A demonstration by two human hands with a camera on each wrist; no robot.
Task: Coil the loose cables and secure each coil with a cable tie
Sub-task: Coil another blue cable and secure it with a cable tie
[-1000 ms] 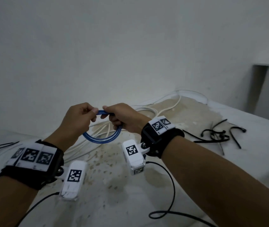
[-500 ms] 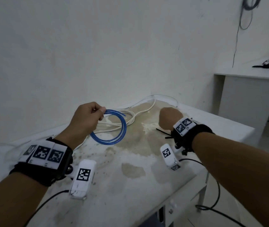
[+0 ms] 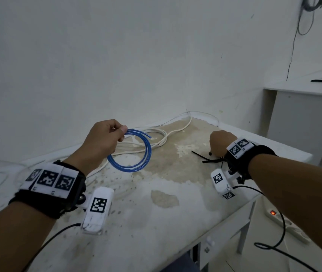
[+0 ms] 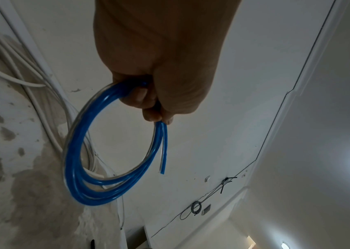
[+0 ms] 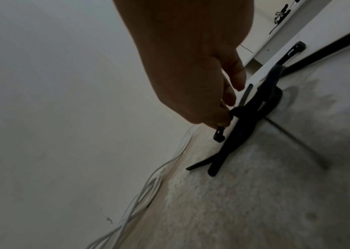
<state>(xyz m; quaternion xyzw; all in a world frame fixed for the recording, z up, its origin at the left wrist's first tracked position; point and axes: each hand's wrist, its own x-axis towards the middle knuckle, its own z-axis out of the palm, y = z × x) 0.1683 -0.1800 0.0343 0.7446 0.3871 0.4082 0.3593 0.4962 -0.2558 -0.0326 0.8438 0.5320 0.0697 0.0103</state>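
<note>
Left hand (image 3: 105,138): grips blue coil (image 3: 136,154) overhead the counter (image 3: 156,222), keeping loops together.
Right hand (image 5: 201,80): pinches one tie (image 5: 219,134) from the pile (image 5: 244,121), probably for binding.

White cables (image 3: 156,137) crowd the wall side (table (image 3: 156,222) front bare).

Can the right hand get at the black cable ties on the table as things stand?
Probably yes. The right hand is already at the pile of black plastic cable ties, fingertips pinching one near its head; nothing lies between. The left hand holds the coiled blue cable.
</note>
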